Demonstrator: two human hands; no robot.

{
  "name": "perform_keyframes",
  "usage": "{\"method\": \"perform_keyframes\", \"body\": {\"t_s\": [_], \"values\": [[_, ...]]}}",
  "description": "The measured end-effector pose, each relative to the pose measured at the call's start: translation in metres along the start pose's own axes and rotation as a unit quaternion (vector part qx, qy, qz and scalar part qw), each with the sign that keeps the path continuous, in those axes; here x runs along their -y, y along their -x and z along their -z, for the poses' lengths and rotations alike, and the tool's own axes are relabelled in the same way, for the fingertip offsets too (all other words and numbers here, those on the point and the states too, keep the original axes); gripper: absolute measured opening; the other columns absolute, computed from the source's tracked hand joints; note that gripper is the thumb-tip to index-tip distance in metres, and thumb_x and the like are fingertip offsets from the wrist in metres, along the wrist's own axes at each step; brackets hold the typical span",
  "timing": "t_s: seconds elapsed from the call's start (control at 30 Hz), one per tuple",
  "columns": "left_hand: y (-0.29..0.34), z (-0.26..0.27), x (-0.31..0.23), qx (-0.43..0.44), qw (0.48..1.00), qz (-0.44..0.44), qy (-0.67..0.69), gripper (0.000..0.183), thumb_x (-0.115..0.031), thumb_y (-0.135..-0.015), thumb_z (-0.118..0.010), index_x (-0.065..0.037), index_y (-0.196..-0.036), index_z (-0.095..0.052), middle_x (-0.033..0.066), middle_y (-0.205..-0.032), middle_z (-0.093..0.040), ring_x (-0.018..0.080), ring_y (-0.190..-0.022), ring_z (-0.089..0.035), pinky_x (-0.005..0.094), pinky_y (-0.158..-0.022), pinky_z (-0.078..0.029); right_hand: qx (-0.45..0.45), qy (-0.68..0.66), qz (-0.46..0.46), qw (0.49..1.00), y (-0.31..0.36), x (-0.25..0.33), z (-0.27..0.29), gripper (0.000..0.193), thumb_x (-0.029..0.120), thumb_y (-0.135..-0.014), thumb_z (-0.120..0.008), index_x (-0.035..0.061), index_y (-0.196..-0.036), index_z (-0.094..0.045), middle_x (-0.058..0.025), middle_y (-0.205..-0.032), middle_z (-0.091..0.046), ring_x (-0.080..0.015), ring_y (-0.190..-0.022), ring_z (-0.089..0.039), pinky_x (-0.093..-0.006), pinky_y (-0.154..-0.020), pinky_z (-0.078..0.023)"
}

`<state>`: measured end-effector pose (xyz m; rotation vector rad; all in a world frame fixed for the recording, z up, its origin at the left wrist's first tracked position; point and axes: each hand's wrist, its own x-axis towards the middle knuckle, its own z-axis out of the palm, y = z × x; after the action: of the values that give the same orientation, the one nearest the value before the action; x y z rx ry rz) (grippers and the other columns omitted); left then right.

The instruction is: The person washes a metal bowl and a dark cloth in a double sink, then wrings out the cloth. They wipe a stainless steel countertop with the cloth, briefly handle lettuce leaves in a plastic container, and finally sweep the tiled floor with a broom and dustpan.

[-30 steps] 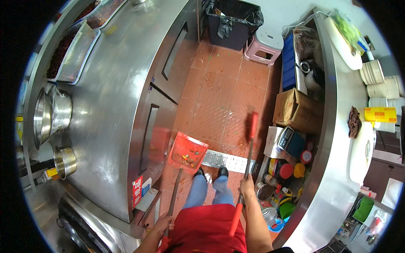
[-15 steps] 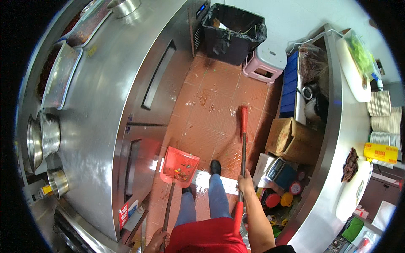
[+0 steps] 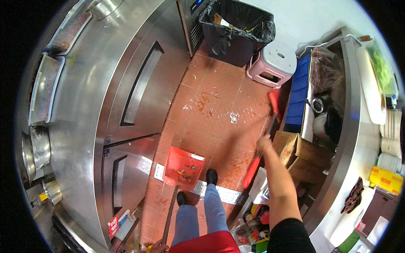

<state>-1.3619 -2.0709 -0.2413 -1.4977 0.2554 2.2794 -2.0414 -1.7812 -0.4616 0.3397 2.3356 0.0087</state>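
My right hand (image 3: 264,144) is closed around the pole of a red-headed broom (image 3: 271,123). The broom head (image 3: 274,100) reaches the floor by the pink stool, close to a blue crate. At the lower edge, my left hand (image 3: 158,247) grips the long handle of a red dustpan (image 3: 172,215). Its pan (image 3: 171,166) rests on the tiles just ahead of my feet, with small food scraps (image 3: 189,173) lying inside. Wet patches and little bits of debris (image 3: 203,101) are scattered over the red floor tiles (image 3: 219,126).
A steel counter with drawers (image 3: 99,84) runs along the left. At the far end stand a black lined bin (image 3: 228,49) and a stool (image 3: 276,61). On the right, a shelf holds a blue crate (image 3: 298,92) and cardboard boxes (image 3: 284,143) under a steel worktop (image 3: 354,147).
My right hand has swung the broom forward and to the right, from mid-floor to beside the stool and crate. The dustpan stays on the floor in my left hand. The view has shifted slightly.
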Motion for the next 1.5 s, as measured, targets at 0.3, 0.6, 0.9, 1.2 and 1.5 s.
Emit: {"method": "perform_keyframes", "body": {"t_s": [0.3, 0.6, 0.9, 1.2, 1.5], "values": [[-0.009, -0.07, -0.004, -0.174, 0.977, 0.005, -0.119, 0.045, -0.024, -0.095, -0.049, -0.012, -0.135, -0.035, 0.0054, -0.092, -0.054, 0.0138, -0.06, -0.052, 0.0255, -0.047, -0.044, 0.116, 0.072, 0.189, 0.972, 0.263, -0.058, 0.067, 0.066, 0.011, -0.083, -0.054, 0.0126, -0.142, -0.026, -0.0305, -0.1, -0.058, -0.0422, -0.09, -0.06, -0.0454, -0.081, -0.046], [-0.005, -0.09, 0.002, -0.202, 0.971, -0.001, -0.124, 0.043, -0.023, -0.094, -0.049, -0.012, -0.134, -0.036, 0.0034, -0.085, -0.051, 0.0123, -0.056, -0.049, 0.0242, -0.045, -0.042, -0.169, 0.198, 0.423, 0.868, 0.087, 0.108, 0.094, 0.051, 0.012, -0.09, -0.039, 0.0165, -0.14, -0.029, -0.0243, -0.082, -0.064, -0.0379, -0.072, -0.064, -0.0483, -0.063, -0.053], [-0.007, -0.101, 0.009, -0.217, 0.967, 0.019, -0.13, 0.041, -0.021, -0.093, -0.049, -0.012, -0.132, -0.038, 0.0014, -0.077, -0.048, 0.0108, -0.052, -0.046, 0.023, -0.042, -0.04, -0.089, 0.174, 0.339, 0.92, 0.048, 0.204, 0.052, 0.052, 0.01, -0.088, -0.038, 0.0145, -0.139, -0.029, -0.0254, -0.098, -0.062, -0.0393, -0.092, -0.062, -0.0486, -0.078, -0.05], [-0.007, -0.098, 0.009, -0.205, 0.971, 0.013, -0.119, 0.039, -0.02, -0.093, -0.049, -0.013, -0.13, -0.039, -0.0007, -0.07, -0.045, 0.0093, -0.048, -0.043, 0.0218, -0.04, -0.038, 0.097, 0.27, 0.298, 0.911, 0.206, -0.011, 0.105, 0.056, 0.018, -0.092, -0.035, 0.0195, -0.144, -0.017, -0.0285, -0.087, -0.062, -0.0453, -0.082, -0.061, -0.0548, -0.077, -0.048], [-0.008, -0.104, 0.007, -0.205, 0.967, 0.02, -0.148, 0.038, -0.018, -0.092, -0.048, -0.013, -0.128, -0.04, -0.0027, -0.062, -0.043, 0.0078, -0.045, -0.04, 0.0205, -0.038, -0.035, -0.141, 0.228, 0.328, 0.906, 0.049, 0.126, 0.137, 0.041, 0.016, -0.091, -0.04, 0.0155, -0.132, -0.037, -0.0228, -0.09, -0.064, -0.0389, -0.084, -0.063, -0.0479, -0.074, -0.051]]}}
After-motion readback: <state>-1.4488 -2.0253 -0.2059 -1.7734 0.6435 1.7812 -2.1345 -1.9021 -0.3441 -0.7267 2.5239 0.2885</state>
